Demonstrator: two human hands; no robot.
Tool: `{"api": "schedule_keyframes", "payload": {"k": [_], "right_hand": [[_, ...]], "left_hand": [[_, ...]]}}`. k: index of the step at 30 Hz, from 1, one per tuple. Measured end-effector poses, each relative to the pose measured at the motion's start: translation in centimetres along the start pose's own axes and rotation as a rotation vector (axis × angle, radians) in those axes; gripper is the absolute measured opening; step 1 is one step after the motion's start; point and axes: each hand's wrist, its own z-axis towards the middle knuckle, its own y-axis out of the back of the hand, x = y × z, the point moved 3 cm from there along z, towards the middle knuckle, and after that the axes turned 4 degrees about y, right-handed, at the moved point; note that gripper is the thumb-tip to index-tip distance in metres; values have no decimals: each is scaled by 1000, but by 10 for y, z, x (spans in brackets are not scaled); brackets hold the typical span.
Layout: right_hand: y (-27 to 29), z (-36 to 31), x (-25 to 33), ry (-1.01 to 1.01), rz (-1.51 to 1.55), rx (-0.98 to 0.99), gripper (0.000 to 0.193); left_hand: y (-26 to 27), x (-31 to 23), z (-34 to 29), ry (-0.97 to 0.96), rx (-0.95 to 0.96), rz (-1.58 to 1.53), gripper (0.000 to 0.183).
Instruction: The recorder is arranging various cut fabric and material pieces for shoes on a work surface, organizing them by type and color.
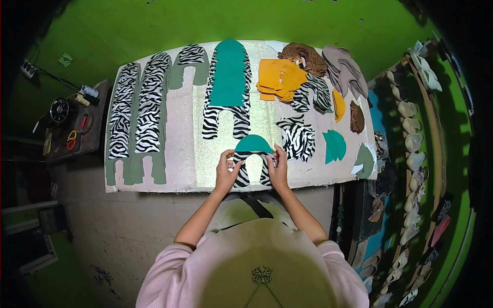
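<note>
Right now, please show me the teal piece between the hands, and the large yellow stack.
Teal piece [254, 144]: head view, middle of its rounded face.
Large yellow stack [277, 74]: head view, on its top surface.

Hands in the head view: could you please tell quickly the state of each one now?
Left hand: fingers curled, holding the left edge of the zebra-print piece.
Right hand: fingers curled, holding the same piece's right edge.

Both forearms [202, 219] reach forward, left grip [226, 168] and right grip [279, 168] turned inward, fingers [227, 153] curved.
</note>
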Motion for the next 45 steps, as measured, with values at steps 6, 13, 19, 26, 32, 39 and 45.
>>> {"api": "schedule_keyframes", "payload": {"k": [6,13,19,26,32,39,45], "right_hand": [[-10,4,7,-42,14,-12,43],[-31,24,24,25,-26,63,38],[-59,57,30,127,-12,81,23],[-87,90,35,167,-31,33,21],[-94,107,33,117,-41,28,20],[-98,115,28,99,-52,2,22],[-101,122,25,85,-65,22,22]], "left_hand": [[9,-13,-2,-182,-18,169,57],[33,-15,9,-243,-79,196,60],[56,-21,35,-254,-136,240,60],[73,-15,81,-254,-176,175,58],[71,-16,101,-255,-161,188,57],[68,-13,116,-258,-161,179,57],[69,-13,124,-242,-156,192,56]]}}
